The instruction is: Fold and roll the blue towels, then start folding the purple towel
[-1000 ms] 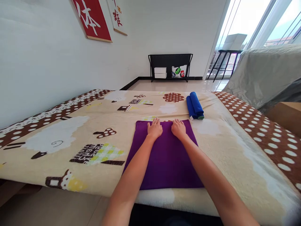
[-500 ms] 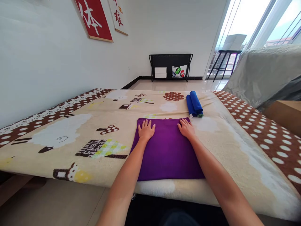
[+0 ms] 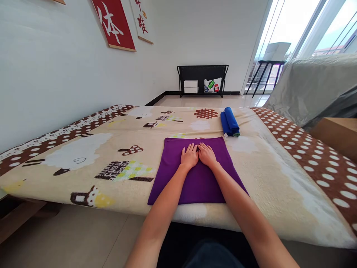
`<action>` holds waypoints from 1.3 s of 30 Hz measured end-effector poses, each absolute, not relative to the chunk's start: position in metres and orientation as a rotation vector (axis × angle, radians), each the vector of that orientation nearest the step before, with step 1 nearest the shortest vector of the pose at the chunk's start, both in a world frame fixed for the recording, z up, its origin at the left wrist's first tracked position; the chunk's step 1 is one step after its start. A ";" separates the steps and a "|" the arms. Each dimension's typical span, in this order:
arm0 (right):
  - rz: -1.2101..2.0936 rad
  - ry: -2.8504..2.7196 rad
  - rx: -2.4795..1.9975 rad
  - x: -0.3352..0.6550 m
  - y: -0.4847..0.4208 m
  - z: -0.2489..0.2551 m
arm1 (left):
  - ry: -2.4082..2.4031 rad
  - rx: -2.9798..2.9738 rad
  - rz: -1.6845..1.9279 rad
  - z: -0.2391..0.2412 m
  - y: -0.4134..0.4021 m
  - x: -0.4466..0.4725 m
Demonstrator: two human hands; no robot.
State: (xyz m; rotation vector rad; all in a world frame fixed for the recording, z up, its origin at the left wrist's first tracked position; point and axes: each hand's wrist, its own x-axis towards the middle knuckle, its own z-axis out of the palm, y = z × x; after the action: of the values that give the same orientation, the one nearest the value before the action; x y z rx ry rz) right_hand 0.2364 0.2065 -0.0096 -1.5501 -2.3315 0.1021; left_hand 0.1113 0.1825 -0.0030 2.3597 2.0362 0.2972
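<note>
A purple cloth (image 3: pixel 200 186) lies spread flat near the front edge of a bed covered by a patterned blanket (image 3: pixel 267 175). My left hand (image 3: pixel 190 156) rests palm down on the cloth's far middle, its fingers stretched out. Close beside it, my right hand (image 3: pixel 206 155) lies flat on the same cloth, the two hands nearly touching at the fingertips. Beyond the cloth's far right corner sits a rolled blue cloth (image 3: pixel 230 122) with a small white tag.
A cardboard box (image 3: pixel 334 136) and a plastic-covered bulky thing (image 3: pixel 315 85) stand right of the bed. By the far wall is a low black rack (image 3: pixel 202 70). A black stool (image 3: pixel 267 65) with a white box on it stands near the window.
Both hands have slid inward from the cloth's far corners to its middle and now lie side by side. The rolled blue cloth has stayed in place.
</note>
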 end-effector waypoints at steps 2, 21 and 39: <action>0.120 -2.351 -1.527 0.249 0.204 -0.011 | 2.023 2.363 0.296 -0.002 0.177 0.100; 0.318 -2.607 -0.922 0.306 0.036 0.006 | 1.463 2.769 0.366 0.013 -0.005 0.061; 0.132 -2.413 -1.087 0.449 0.007 -0.018 | 1.610 2.756 0.984 -0.015 -0.058 -0.074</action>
State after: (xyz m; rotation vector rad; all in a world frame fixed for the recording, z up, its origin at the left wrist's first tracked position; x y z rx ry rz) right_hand 0.4488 0.0074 -0.0176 -1.0865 -2.4130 0.1325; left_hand -0.0735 -0.0582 -0.0146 2.7556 1.6104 0.9835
